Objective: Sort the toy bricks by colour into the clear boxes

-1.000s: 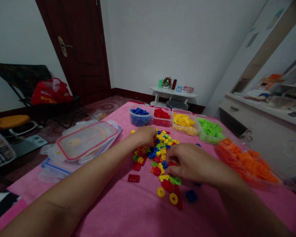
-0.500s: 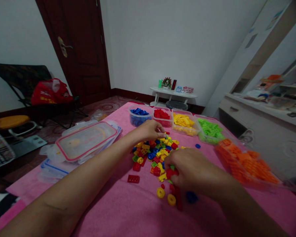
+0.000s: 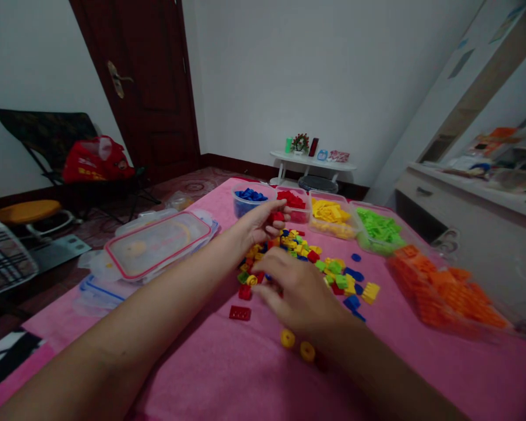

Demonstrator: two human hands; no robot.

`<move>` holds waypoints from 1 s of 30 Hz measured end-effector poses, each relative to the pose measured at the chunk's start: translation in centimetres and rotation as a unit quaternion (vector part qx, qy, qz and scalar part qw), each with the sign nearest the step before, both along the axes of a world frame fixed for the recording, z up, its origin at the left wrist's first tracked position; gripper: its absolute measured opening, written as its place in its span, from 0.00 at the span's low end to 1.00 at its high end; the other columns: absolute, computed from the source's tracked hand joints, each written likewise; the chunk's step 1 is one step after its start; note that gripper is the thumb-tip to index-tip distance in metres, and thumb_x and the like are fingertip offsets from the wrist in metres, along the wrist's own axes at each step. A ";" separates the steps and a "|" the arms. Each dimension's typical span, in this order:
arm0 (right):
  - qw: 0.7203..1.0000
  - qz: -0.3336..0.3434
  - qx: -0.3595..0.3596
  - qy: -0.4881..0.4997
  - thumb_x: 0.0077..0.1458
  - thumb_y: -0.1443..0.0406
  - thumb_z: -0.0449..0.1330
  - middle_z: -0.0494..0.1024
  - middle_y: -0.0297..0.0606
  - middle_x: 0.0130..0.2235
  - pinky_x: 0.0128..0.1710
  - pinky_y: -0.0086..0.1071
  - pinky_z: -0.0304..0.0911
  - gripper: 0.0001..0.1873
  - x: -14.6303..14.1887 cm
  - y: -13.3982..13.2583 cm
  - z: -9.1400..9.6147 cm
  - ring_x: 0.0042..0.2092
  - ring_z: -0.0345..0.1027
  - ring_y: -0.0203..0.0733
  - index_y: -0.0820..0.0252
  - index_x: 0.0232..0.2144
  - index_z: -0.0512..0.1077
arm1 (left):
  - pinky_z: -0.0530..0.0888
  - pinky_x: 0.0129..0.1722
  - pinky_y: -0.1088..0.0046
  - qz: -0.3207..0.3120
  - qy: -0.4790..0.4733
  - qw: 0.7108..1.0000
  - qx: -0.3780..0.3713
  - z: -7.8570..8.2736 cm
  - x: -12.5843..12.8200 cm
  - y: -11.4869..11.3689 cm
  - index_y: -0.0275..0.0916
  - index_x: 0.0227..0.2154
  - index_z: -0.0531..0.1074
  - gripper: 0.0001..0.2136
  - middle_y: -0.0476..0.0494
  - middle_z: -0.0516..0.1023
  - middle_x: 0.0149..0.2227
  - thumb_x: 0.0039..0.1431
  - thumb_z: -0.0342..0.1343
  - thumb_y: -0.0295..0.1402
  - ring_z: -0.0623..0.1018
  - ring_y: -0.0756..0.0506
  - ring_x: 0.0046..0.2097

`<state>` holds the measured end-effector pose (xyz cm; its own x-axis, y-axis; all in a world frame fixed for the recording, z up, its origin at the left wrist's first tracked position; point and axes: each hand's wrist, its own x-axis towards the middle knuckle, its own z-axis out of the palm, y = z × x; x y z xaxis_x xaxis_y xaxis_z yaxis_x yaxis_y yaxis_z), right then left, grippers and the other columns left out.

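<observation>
A heap of small mixed-colour bricks (image 3: 328, 269) lies on the pink cloth (image 3: 228, 374). My left hand (image 3: 258, 225) is raised over the far side of the heap, next to the red-brick tub (image 3: 294, 206), with its fingers closed on a red brick (image 3: 277, 217). My right hand (image 3: 296, 292) lies low over the near left part of the heap, fingers curled and reaching toward a yellow round piece (image 3: 251, 281); what it grips, if anything, is hidden. A flat red brick (image 3: 239, 313) and two yellow wheels (image 3: 297, 345) lie apart at the front.
Behind the heap stand tubs of blue (image 3: 248, 200), yellow (image 3: 332, 215), green (image 3: 377, 229) and orange bricks (image 3: 442, 292). Stacked clear lids (image 3: 158, 245) lie at the left. A folding chair with a red bag (image 3: 96, 161), a door and a small white table (image 3: 313, 166) lie beyond.
My left hand has lifted from the heap toward the red tub with a red brick. My right hand has swept left across the heap, uncovering bricks on the right.
</observation>
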<state>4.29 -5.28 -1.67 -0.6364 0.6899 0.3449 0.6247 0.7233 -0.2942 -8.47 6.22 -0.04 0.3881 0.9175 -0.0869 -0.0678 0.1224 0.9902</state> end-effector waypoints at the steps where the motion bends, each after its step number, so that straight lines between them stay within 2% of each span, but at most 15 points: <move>1: 0.999 0.038 -0.021 -0.031 0.53 0.58 0.58 0.70 0.37 0.48 0.38 0.32 0.60 0.16 -0.9 -0.6 -0.9 0.42 0.66 0.40 0.53 0.45 0.68 | 0.51 0.12 0.86 0.005 -0.050 0.998 -0.034 0.2 -0.4 0.1 0.35 0.25 0.66 0.13 0.50 0.63 0.21 0.60 0.44 0.37 0.55 0.59 0.16; 3: 0.993 0.070 -0.044 -0.089 0.51 0.55 0.59 0.66 0.39 0.53 0.40 0.35 0.59 0.23 -2.2 -1.6 -2.6 0.46 0.64 0.44 0.52 0.49 0.66 | 0.48 0.11 0.88 0.009 -0.164 0.979 -0.116 0.4 -0.9 0.3 0.34 0.25 0.65 0.11 0.50 0.63 0.21 0.60 0.45 0.33 0.55 0.60 0.16; 5: 0.987 0.060 -0.059 -0.137 0.52 0.56 0.58 0.67 0.40 0.50 0.39 0.35 0.59 0.18 -2.8 -2.0 -3.6 0.46 0.64 0.46 0.54 0.46 0.68 | 0.49 0.10 0.89 0.021 -0.206 0.965 -0.160 0.4 -1.1 0.5 0.33 0.25 0.66 0.09 0.49 0.65 0.21 0.59 0.46 0.31 0.58 0.60 0.16; 7: 0.982 0.038 -0.075 -0.166 0.55 0.61 0.55 0.69 0.39 0.45 0.37 0.33 0.58 0.11 -2.7 -1.8 -3.8 0.41 0.65 0.42 0.57 0.40 0.70 | 0.52 0.11 0.89 0.034 -0.192 0.966 -0.169 0.2 -1.0 0.6 0.33 0.27 0.67 0.09 0.49 0.68 0.22 0.59 0.47 0.32 0.61 0.59 0.16; 9: 0.981 0.030 -0.094 -0.166 0.54 0.65 0.55 0.71 0.38 0.42 0.34 0.31 0.57 0.08 -1.9 -1.1 -2.9 0.37 0.66 0.38 0.58 0.36 0.71 | 0.55 0.12 0.88 0.035 -0.156 0.974 -0.159 0.0 -0.7 0.5 0.34 0.29 0.69 0.10 0.48 0.70 0.23 0.59 0.48 0.35 0.64 0.58 0.17; 12: 0.991 0.018 -0.099 -0.093 0.51 0.66 0.56 0.72 0.36 0.37 0.34 0.29 0.57 0.06 0.1 0.5 -0.4 0.35 0.65 0.36 0.58 0.32 0.72 | 0.60 0.14 0.85 -0.008 -0.088 0.988 -0.128 -0.3 -0.3 0.2 0.34 0.31 0.71 0.14 0.46 0.73 0.25 0.60 0.47 0.41 0.69 0.55 0.20; 16: 0.996 -0.065 0.015 0.059 0.53 0.66 0.57 0.73 0.39 0.38 0.39 0.33 0.59 0.07 2.8 2.3 2.8 0.39 0.66 0.39 0.58 0.34 0.73 | 0.64 0.15 0.82 -0.100 -0.056 0.984 -0.139 -0.9 0.7 -0.7 0.34 0.34 0.71 0.24 0.46 0.72 0.23 0.57 0.45 0.52 0.69 0.53 0.20; 19: 0.987 -0.089 0.079 0.105 0.52 0.66 0.58 0.74 0.39 0.39 0.40 0.35 0.61 0.09 3.9 3.2 3.4 0.40 0.66 0.40 0.58 0.37 0.74 | 0.66 0.15 0.82 -0.142 -0.097 0.970 -0.171 -1.2 1.9 -1.4 0.33 0.36 0.71 0.22 0.47 0.71 0.21 0.57 0.46 0.50 0.68 0.54 0.19; 22: 0.983 -0.086 0.104 0.125 0.49 0.66 0.61 0.74 0.40 0.40 0.40 0.36 0.62 0.13 4.3 3.8 3.1 0.41 0.67 0.42 0.58 0.40 0.74 | 0.65 0.14 0.83 -0.128 -0.137 0.969 -0.161 -1.4 2.9 -1.8 0.33 0.36 0.70 0.16 0.47 0.71 0.22 0.59 0.49 0.43 0.67 0.55 0.17; 25: 0.969 -0.112 0.122 0.181 0.49 0.65 0.61 0.74 0.40 0.40 0.34 0.34 0.64 0.12 5.0 4.1 3.3 0.35 0.68 0.39 0.58 0.39 0.74 | 0.64 0.14 0.84 -0.109 -0.135 0.975 -0.141 -1.6 3.0 -1.9 0.33 0.36 0.70 0.12 0.46 0.71 0.23 0.58 0.50 0.38 0.66 0.56 0.17; 28: 0.944 -0.154 0.136 0.259 0.52 0.62 0.59 0.75 0.39 0.39 0.26 0.30 0.63 0.09 6.4 4.3 4.3 0.28 0.66 0.35 0.57 0.35 0.74 | 0.65 0.16 0.83 -0.038 -0.100 0.991 -0.075 -1.4 2.6 -1.1 0.33 0.36 0.70 0.10 0.45 0.72 0.25 0.57 0.51 0.35 0.69 0.54 0.21; 30: 0.928 -0.177 0.133 0.301 0.52 0.60 0.59 0.75 0.37 0.35 0.23 0.28 0.61 0.09 7.5 4.3 5.1 0.26 0.65 0.34 0.57 0.32 0.74 | 0.68 0.21 0.82 0.019 -0.084 0.996 -0.030 -0.8 2.6 0.4 0.35 0.38 0.70 0.10 0.44 0.73 0.26 0.57 0.50 0.34 0.72 0.53 0.25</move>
<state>11.81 -0.96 3.46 -0.0235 0.6579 0.7527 0.6174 0.6018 -0.5067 -5.83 6.60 -0.80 0.3678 0.9266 -0.0782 -0.2378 0.1750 0.9554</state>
